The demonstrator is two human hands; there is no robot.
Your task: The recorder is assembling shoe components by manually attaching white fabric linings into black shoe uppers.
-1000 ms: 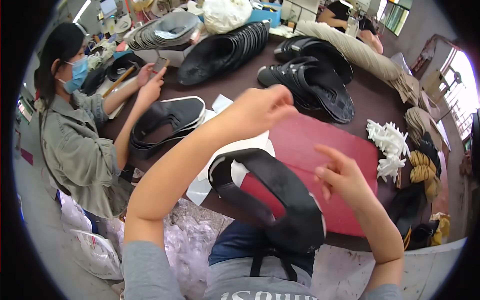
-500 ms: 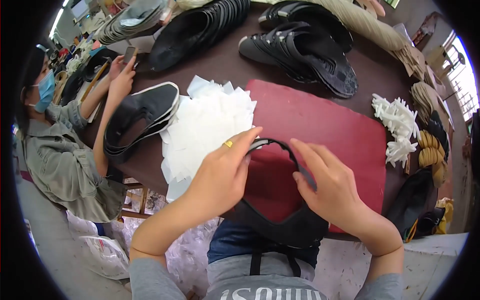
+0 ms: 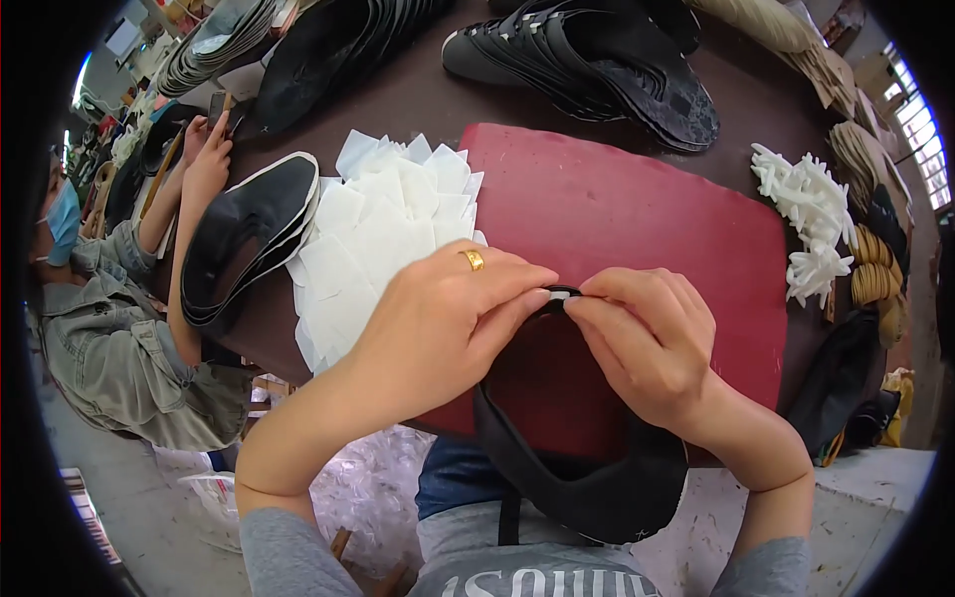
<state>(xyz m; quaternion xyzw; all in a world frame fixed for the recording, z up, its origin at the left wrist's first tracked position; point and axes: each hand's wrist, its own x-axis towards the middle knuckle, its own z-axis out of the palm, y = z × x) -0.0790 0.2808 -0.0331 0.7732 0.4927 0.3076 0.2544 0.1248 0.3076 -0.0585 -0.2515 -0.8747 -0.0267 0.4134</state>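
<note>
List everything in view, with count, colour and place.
Held shoe piece: one, black, near edge of table
Mat: one, red, centre
Table: one, dark brown, under mat
Sheets: many, white, left of mat
Edged shoe pieces: several, black with white trim, left of sheets
Far stacks: at least two, mostly black, far side
Small pieces: many, white, right of mat
Layered pieces: many, beige, far right
Co-worker: one, olive jacket, left
Phone: one, dark, before co-worker
Plastic: uncounted, clear, below table
Ring: one, gold, left fingers
Left fingers: one set, ungloved, pinching piece's rim
Right fingers: one set, ungloved, same rim
</note>
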